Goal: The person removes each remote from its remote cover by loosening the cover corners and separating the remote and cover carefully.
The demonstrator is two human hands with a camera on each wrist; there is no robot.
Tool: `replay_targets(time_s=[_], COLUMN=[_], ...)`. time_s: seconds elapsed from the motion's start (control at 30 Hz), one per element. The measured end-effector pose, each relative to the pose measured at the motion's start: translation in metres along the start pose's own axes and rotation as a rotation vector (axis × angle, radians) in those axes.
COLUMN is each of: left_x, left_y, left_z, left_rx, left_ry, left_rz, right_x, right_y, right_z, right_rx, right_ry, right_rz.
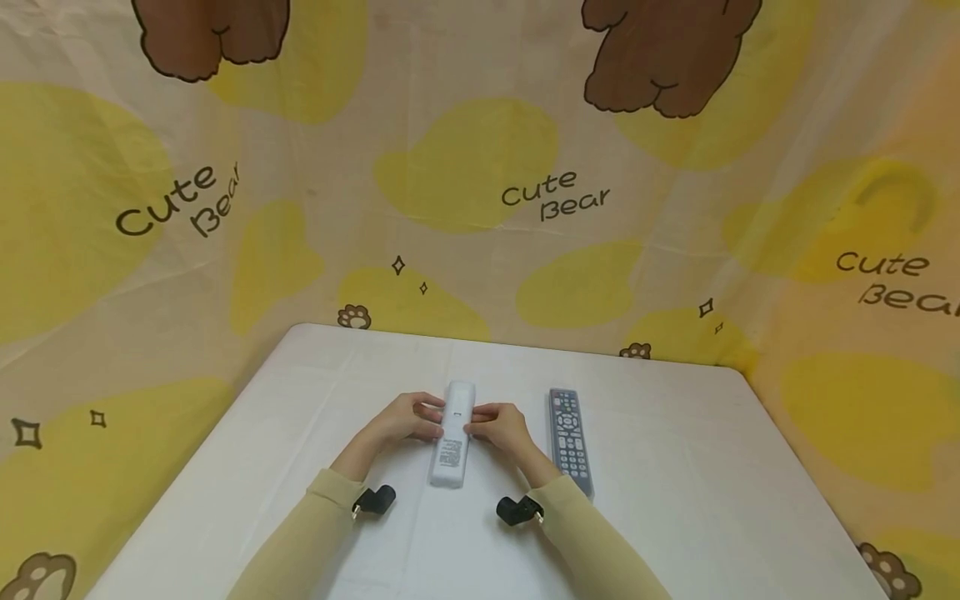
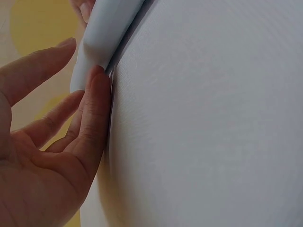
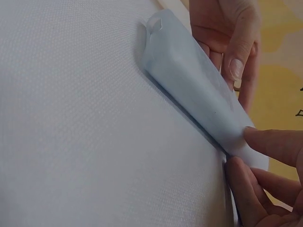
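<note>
Head view: the left hand (image 1: 403,418), fingers relaxed, touches the white remote (image 1: 453,435) along one side; the right hand (image 1: 506,428) pinches its opposite edge, on the bench (image 1: 675,475) beside a grey remote (image 1: 567,433).

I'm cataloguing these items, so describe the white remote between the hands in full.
The white remote is long, slim and smooth, seemingly plastic, with rounded edges. Its back faces up: a small mark sits near the middle, with fine print, too small to read, toward the person's end. Its underside is hidden. It points away from the person, slightly slanted, on or just above the white table. The left hand and right hand touch its opposite long sides.
</note>
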State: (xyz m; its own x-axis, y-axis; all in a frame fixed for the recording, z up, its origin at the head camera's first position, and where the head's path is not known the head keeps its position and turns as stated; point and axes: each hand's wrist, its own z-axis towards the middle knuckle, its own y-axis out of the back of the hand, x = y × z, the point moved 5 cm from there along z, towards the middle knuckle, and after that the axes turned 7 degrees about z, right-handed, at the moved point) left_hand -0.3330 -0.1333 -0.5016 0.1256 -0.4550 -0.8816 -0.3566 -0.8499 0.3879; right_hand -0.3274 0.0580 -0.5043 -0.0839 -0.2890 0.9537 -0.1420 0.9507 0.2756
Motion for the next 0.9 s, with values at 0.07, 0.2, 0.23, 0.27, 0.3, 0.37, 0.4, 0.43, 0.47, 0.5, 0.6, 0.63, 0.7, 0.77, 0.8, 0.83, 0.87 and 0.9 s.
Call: replay_targets(time_s=[0.07,0.2,0.23,0.27,0.3,0.37,0.4,0.43,0.47,0.5,0.6,0.63,0.7,0.77,0.8,0.83,0.87,0.9], left_x=[0.001,0.001,0.000,0.000,0.000,0.000,0.000,0.000,0.000,0.000,0.000,0.000,0.000,-0.001,-0.002,-0.002,-0.003,-0.005], left_y=[0.000,-0.001,-0.001,-0.001,-0.001,0.000,0.000,0.000,0.000,0.001,0.003,0.004,0.006,0.009,0.010,0.011,0.012,0.013], left_z=[0.000,0.001,0.002,0.002,0.002,0.003,0.004,0.005,0.007,0.009,0.017,0.019,0.024,0.028,0.030,0.032,0.034,0.036], left_rx=[-0.002,-0.001,0.000,0.003,0.004,0.007,0.006,0.004,-0.002,-0.011,-0.052,-0.071,-0.111,-0.148,-0.164,-0.180,-0.189,-0.198], left_ry=[0.006,0.005,0.003,0.001,0.000,-0.007,-0.008,-0.010,-0.011,-0.012,-0.009,-0.005,0.008,0.024,0.029,0.038,0.043,0.049], left_rz=[0.000,-0.004,-0.007,-0.012,-0.017,-0.020,-0.021,-0.019,-0.016,-0.019,-0.025,-0.025,-0.036,-0.041,-0.050,-0.057,-0.065,-0.068], right_x=[0.000,0.001,0.001,0.001,0.001,0.000,0.000,0.000,0.000,-0.001,-0.001,-0.001,0.000,0.001,0.001,0.001,0.001,0.001], right_y=[0.000,0.000,-0.001,0.000,0.000,0.000,0.000,0.000,0.001,0.001,0.002,0.003,0.003,0.004,0.005,0.005,0.006,0.006], right_z=[0.000,0.001,0.002,0.002,0.002,0.003,0.003,0.004,0.004,0.005,0.006,0.006,0.006,0.006,0.006,0.006,0.006,0.007], right_rx=[0.002,0.002,0.002,0.001,0.001,-0.001,-0.003,-0.006,-0.006,-0.009,-0.012,-0.011,-0.016,-0.020,-0.022,-0.025,-0.027,-0.029], right_ry=[0.007,-0.008,-0.012,-0.016,-0.019,-0.023,-0.023,-0.023,-0.018,-0.022,-0.036,-0.041,-0.056,-0.065,-0.068,-0.070,-0.075,-0.077], right_rz=[-0.006,0.001,0.001,-0.003,-0.004,-0.006,-0.006,-0.001,0.001,0.015,0.046,0.052,0.058,0.056,0.056,0.055,0.056,0.058])
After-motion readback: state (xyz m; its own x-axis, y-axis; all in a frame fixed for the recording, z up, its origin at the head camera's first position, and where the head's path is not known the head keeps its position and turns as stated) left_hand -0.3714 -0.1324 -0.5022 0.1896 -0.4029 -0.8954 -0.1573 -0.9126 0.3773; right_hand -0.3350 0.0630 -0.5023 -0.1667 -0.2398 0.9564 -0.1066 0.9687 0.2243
